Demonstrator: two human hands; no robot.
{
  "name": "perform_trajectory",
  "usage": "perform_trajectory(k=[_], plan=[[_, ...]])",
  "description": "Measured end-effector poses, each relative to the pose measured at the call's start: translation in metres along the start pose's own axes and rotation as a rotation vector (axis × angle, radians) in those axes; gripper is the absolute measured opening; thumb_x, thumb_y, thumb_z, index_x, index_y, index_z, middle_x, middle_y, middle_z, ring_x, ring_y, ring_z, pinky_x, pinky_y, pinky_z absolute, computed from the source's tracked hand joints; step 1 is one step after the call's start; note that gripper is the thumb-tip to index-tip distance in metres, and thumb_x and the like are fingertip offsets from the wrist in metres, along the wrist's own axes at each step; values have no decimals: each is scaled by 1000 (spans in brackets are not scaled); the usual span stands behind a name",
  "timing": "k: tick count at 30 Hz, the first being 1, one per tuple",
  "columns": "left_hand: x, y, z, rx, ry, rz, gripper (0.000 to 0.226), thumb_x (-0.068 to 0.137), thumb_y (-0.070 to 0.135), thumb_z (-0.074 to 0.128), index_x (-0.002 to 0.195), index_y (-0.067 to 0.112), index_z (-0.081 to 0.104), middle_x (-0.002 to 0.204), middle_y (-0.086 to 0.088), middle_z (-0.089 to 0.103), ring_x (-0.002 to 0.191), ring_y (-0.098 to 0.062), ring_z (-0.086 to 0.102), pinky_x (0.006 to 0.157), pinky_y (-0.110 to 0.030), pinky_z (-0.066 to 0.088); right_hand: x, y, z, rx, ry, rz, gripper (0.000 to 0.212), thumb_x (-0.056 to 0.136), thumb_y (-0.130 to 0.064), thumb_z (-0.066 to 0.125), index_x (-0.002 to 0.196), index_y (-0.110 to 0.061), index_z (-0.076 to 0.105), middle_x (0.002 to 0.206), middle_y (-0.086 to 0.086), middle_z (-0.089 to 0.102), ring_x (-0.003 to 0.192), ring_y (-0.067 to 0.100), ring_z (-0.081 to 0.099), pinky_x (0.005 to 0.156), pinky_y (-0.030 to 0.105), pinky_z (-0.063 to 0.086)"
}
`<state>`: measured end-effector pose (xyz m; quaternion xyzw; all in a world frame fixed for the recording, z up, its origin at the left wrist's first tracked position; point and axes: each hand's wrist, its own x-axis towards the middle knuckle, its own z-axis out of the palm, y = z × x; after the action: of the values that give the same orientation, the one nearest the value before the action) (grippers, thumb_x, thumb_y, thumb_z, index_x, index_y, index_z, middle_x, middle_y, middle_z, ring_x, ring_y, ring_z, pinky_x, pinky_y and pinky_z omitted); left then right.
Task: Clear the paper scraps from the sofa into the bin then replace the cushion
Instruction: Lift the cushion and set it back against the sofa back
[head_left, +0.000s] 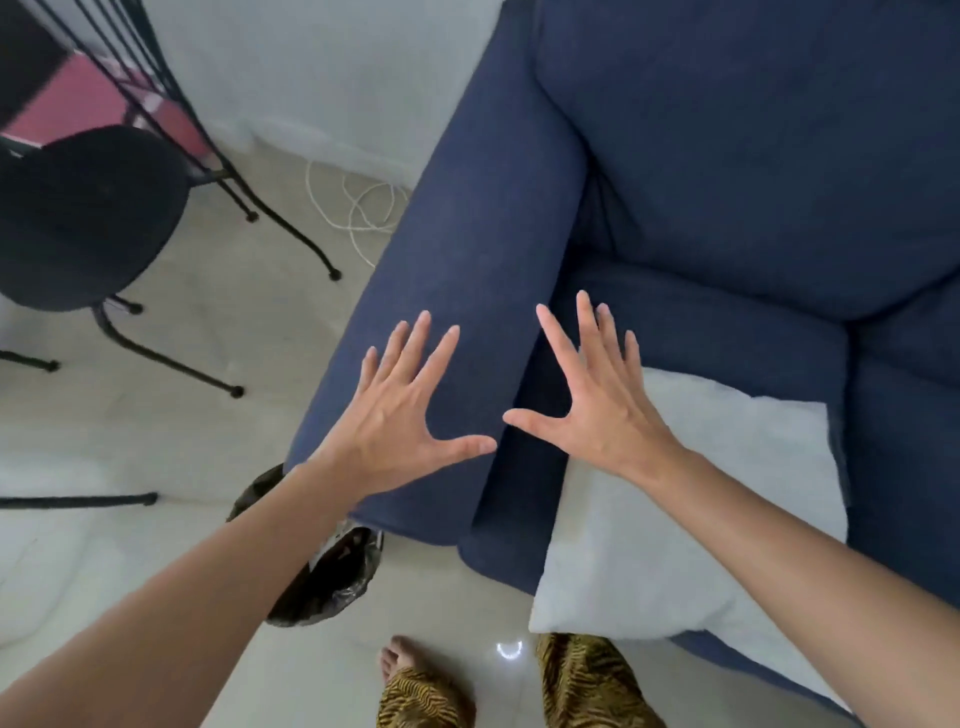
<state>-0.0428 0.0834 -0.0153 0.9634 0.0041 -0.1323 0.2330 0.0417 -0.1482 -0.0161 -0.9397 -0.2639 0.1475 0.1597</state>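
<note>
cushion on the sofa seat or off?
On. The white cushion lies flat on the sofa seat, front corner overhanging the edge; both hands open above.

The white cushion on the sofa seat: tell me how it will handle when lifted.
The white cushion looks puffy and creased, so it is probably light and will sag if held by one corner. It overhangs the sofa seat's front edge, so a nudge might slide it off.
</note>
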Motion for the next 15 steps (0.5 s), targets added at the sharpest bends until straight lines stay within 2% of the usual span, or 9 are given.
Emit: perform_trajectory(k=[6, 12, 15], plan=[[67, 84, 48, 63, -107, 132, 119, 71, 93, 39, 160, 32, -10, 167, 0, -20, 152, -22, -20, 123, -54, -1, -42, 110, -19, -45, 24, 234, 108, 77, -88, 42, 161, -40, -8, 171, 13, -15, 157, 37, -9, 123, 63, 3], [102, 154, 112, 76, -243, 147, 116, 70, 94, 36, 157, 36, -15, 165, 3, -27, 151, -22, -24, 122, -53, -3, -97, 202, -16, -81, -26, 431, 107, 77, -91, 34, 158, -43, -17, 170, 14, -16, 157, 37, -12, 123, 62, 1], [112, 174, 141, 103, -277, 132, 115, 70, 96, 32, 158, 36, -12, 166, 2, -24, 152, -26, -22, 122, -57, 0, -121, 240, -9, -82, -66, 526, 106, 74, -93, 27, 157, -45, -18, 170, 13, -15, 157, 38, -9, 123, 63, 3]])
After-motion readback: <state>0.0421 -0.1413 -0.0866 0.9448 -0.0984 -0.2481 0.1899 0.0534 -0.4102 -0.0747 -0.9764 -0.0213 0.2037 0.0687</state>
